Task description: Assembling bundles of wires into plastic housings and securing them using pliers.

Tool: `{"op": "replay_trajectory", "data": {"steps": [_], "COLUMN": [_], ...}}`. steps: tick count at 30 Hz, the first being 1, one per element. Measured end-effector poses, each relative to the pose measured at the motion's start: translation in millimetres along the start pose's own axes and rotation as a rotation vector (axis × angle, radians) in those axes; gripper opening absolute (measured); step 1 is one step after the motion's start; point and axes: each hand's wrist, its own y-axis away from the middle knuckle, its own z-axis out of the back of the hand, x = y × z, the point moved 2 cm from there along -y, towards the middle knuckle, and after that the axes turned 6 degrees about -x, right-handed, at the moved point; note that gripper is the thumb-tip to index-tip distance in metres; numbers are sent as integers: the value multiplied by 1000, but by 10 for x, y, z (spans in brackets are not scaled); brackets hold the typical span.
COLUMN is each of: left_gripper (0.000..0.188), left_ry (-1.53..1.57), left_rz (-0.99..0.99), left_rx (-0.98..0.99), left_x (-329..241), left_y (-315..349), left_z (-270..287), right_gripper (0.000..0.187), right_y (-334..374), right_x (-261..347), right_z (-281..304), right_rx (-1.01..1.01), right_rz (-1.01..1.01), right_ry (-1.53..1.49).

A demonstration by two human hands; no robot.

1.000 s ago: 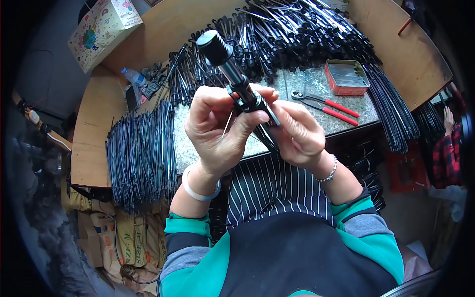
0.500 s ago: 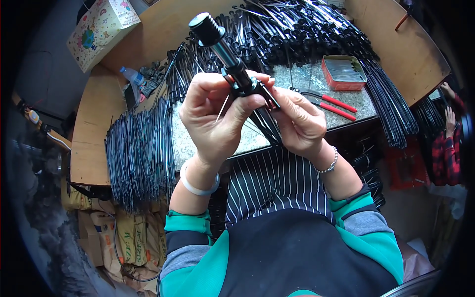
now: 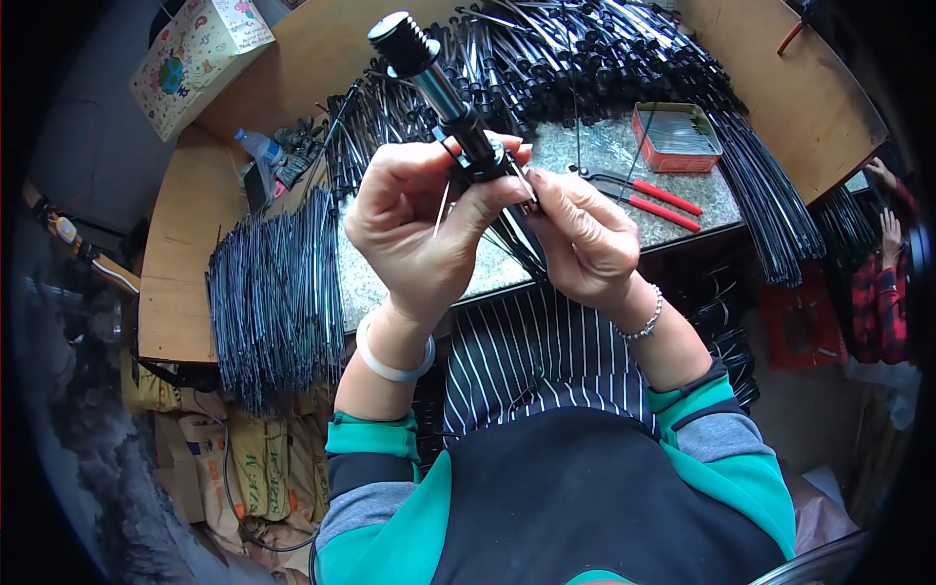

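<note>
My left hand (image 3: 414,219) is closed around a black and silver tube-shaped part (image 3: 441,96) with a ribbed black cap at its upper end. The part tilts up and to the left above the table. At its lower end my right hand (image 3: 595,239) is closed, thumb and fingertips pinching there. A thin pale pin (image 3: 523,177) shows between the two hands' fingertips. Another thin light strip (image 3: 442,207) sticks down by my left palm. Dark cables (image 3: 517,246) hang below the hands. My fingers hide the joint itself.
Red-handled pliers (image 3: 666,206) lie right of my hands, below a red tin (image 3: 681,154) of thin pale pieces. Similar black and silver parts (image 3: 604,58) are heaped at the back. Cable bundles (image 3: 278,292) drape over the left edge. At far right, another person's hand (image 3: 890,234) shows.
The tube part and my left hand have shifted slightly left and up. My right fingertips have drawn in closer to the part's lower end.
</note>
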Motion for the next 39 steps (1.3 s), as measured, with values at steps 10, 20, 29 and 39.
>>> {"op": "replay_trajectory", "data": {"steps": [10,20,29,39], "left_gripper": [26,54,104,41], "left_ry": [-306,-644,-229,28], "left_rz": [-143,-621,93,317], "left_rx": [-139,47,73,366], "left_x": [44,-577,-68,72], "left_y": [12,51,-151,-348], "left_z": [-132,-204,79,98], "right_gripper": [44,33,28,29], "right_y": [51,7,-34,83], "right_x": [27,-98,-236,-146], "right_z": [-98,-66,0,-25], "right_rx": [0,-27,212,40], "right_rz": [92,-593,-720,-715], "right_ry": [254,-525,-938,-836]}}
